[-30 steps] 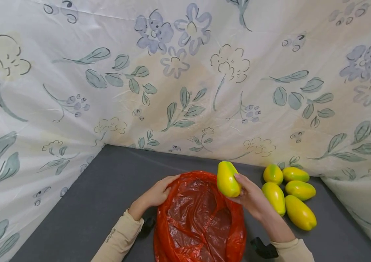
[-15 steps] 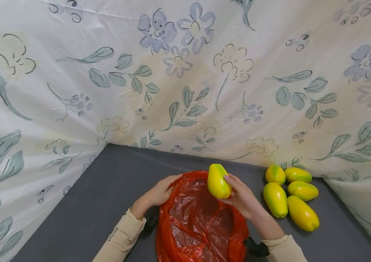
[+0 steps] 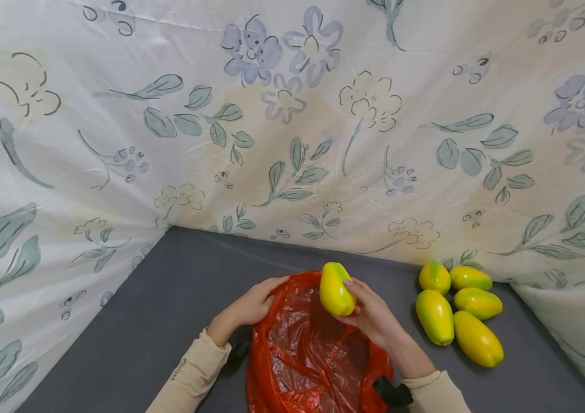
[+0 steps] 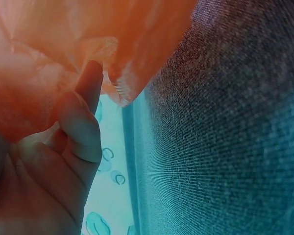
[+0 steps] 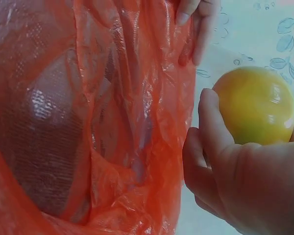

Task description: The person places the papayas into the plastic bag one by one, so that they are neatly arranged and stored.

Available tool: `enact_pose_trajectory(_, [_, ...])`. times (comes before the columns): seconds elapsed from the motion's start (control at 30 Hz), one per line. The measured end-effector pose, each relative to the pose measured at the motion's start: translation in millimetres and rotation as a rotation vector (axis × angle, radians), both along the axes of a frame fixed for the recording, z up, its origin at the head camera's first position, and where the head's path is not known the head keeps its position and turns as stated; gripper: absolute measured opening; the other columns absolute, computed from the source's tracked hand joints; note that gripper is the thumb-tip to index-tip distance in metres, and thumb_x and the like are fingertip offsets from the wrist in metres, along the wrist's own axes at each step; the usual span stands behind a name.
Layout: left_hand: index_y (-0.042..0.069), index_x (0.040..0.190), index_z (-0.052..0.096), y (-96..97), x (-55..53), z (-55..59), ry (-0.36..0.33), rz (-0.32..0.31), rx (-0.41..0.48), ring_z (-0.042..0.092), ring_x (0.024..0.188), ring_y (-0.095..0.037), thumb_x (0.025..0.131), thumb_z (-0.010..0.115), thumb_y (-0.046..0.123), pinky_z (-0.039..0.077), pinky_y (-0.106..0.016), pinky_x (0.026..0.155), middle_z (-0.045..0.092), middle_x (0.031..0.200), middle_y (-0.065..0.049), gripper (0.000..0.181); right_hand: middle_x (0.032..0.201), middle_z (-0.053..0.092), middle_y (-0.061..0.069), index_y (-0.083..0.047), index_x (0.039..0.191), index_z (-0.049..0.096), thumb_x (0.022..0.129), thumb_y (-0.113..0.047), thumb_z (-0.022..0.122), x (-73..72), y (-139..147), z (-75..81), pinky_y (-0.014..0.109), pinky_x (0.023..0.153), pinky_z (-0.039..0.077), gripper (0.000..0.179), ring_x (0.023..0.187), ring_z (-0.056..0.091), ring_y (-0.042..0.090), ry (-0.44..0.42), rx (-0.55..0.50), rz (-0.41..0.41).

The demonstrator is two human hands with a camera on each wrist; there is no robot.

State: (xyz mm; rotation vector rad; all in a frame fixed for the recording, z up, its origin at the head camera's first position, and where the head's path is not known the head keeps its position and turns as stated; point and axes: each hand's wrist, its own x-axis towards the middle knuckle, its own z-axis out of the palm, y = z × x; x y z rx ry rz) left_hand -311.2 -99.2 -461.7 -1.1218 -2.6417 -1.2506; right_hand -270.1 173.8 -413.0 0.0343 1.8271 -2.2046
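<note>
A red plastic bag [image 3: 318,367] stands with its mouth open toward me on the dark table. My left hand [image 3: 248,303] grips its upper left rim; in the left wrist view the fingers [image 4: 81,122] reach under the orange-looking film [image 4: 147,44]. Over the bag's far right rim, my right hand [image 3: 377,321] holds a smooth yellow-green papaya [image 3: 336,290]. The right wrist view has that papaya [image 5: 257,105] between thumb and fingers, beside the bag [image 5: 137,98] and apart from it. The bottom of the bag is hard to make out.
Several more yellow-green papayas [image 3: 434,317] lie grouped at the right of the dark tabletop [image 3: 168,298]. Floral cloth [image 3: 271,172] hangs behind and along both sides. Dark wrist straps [image 3: 392,392] sit at both forearms.
My right hand has carried the papaya leftward, from the bag's right rim toward its far rim. The left hand keeps its hold on the rim, with the view shifting slightly.
</note>
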Motion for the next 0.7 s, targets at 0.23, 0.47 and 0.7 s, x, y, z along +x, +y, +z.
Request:
enact_pose_trajectory(0.23, [-0.004,0.143,0.037,0.4,-0.2,-1.1,-0.038,0.01,0.01,0.044,0.125,-0.037,0.092,0.047,-0.008,0.037,-0.051,0.101,0.045,0.138,-0.02,0.052,0.134,0.032,0.019,-0.003,0.147,0.02,0.097,-0.033,0.053,1.9,-8.2,-8.3,0.049,0.087,0.049,0.066,0.108,0.048,0.029,-0.003,0.014,0.017])
enact_pose_trajectory(0.47, [-0.004,0.144,0.035,1.9,0.7,-1.3,-0.018,-0.006,-0.004,0.043,0.125,-0.038,0.092,0.046,-0.008,0.037,-0.052,0.101,0.044,0.139,-0.021,0.053,0.131,0.035,0.021,-0.004,0.146,0.023,0.094,-0.036,0.058,0.1,-18.1,-13.9,0.049,0.087,0.049,0.071,0.104,0.051,0.029,-0.023,0.037,0.036])
enact_pose_trajectory(0.7, [-0.003,0.143,0.037,4.4,2.7,-0.7,-0.008,-0.006,-0.013,0.044,0.124,-0.037,0.093,0.047,-0.008,0.037,-0.052,0.1,0.045,0.138,-0.021,0.052,0.13,0.034,0.022,-0.001,0.145,0.024,0.094,-0.035,0.058,-2.9,-26.8,-21.3,0.047,0.085,0.051,0.07,0.105,0.048,0.033,-0.043,0.069,0.067])
